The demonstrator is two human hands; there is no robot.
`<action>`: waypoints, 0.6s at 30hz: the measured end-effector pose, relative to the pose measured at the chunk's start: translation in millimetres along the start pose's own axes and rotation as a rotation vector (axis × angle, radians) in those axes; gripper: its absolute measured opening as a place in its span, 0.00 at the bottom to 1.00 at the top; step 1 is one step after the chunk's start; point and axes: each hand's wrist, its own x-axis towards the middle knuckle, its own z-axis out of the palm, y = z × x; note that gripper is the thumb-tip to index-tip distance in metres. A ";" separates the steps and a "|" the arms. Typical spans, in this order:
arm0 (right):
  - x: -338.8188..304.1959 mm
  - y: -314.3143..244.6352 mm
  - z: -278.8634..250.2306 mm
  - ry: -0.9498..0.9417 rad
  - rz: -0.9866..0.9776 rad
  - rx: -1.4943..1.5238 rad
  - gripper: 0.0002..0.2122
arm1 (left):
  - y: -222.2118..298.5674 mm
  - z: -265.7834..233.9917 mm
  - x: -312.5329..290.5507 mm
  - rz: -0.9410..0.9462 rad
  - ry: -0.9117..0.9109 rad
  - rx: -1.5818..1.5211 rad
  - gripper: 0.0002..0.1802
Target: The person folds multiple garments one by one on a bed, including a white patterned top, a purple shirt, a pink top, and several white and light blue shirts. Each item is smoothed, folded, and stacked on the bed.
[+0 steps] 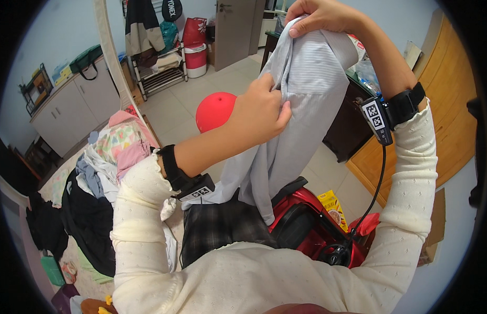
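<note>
A light grey-blue, finely striped shirt (318, 83) hangs in front of me, its lower part falling toward my lap. Raised high, my right hand (323, 17) is closed on the top edge of the cloth, thumb in front. Lower and to the left, my left hand (262, 111) has its fingers curled in at a folded edge of the same shirt, gripping it. One long hanging piece, which looks like a sleeve, reaches down to my dark plaid garment (222, 227).
Left, a bed holds a heap of clothes (99, 162) and black garments (86, 225). A red balloon (216, 111) is beyond my left forearm. Close on the right are a red ride-on toy car (301, 225) and a yellow package (332, 209). A metal rack (159, 78) stands farther back.
</note>
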 end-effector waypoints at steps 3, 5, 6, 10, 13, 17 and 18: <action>-6.4 1.2 0.9 0.003 0.015 0.134 0.10 | -11.5 -8.0 11.4 0.004 -0.151 -0.131 0.15; -15.1 5.6 1.2 -0.012 -0.020 -0.057 0.15 | -34.5 -25.2 28.4 -0.065 -0.339 -0.227 0.16; -22.4 9.0 0.9 0.010 -0.055 -0.336 0.24 | -56.1 -43.5 43.5 -0.064 -0.399 -0.354 0.17; -29.0 24.6 2.3 0.050 -0.025 -0.540 0.23 | -109.4 -73.9 86.5 -0.306 -0.323 -0.881 0.23; -15.9 28.7 -6.6 0.312 0.268 -0.756 0.20 | -116.9 -80.5 112.0 -0.168 -0.496 -0.580 0.20; 3.4 21.6 -19.4 0.662 0.133 -1.388 0.07 | -102.2 -73.5 119.1 0.018 -0.343 -0.490 0.16; -0.1 19.6 -22.3 0.802 -0.066 -1.499 0.05 | -100.4 -69.9 117.5 0.001 -0.280 -0.476 0.16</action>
